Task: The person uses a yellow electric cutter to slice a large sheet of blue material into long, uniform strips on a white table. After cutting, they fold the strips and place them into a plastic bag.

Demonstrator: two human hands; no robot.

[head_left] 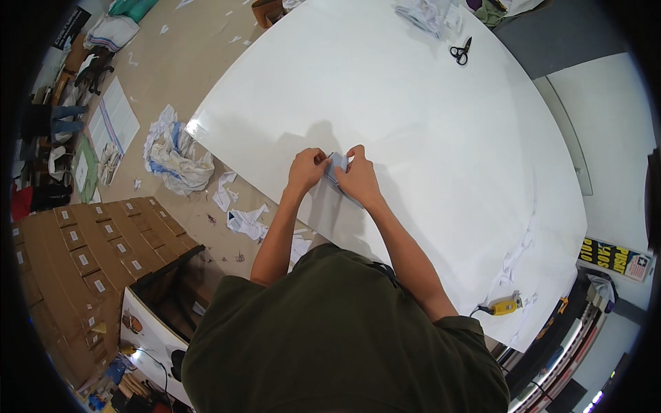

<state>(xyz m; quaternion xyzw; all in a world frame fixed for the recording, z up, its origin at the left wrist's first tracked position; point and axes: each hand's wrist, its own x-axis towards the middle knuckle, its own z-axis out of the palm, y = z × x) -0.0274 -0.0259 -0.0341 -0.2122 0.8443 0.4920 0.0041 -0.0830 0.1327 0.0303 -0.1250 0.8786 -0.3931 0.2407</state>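
Note:
On the white table (427,165), near its front edge, lies a small grey-blue folded piece (335,163) that looks like cloth. My left hand (307,168) pinches its left edge between thumb and fingertips. From the other side, my right hand (359,177) grips the piece, with the thumb on its face and the index finger bent above. A strip of the same colour runs out beneath the right hand toward me. My fingers cover part of the piece, so its full shape is hidden.
Black scissors (461,52) and a clear plastic bag (421,15) lie at the table's far side. A yellow corded tool (506,307) rests at the near right, beside white scraps (509,267). Stacked brown boxes (89,265) and a crumpled bundle (177,155) stand left, off the table.

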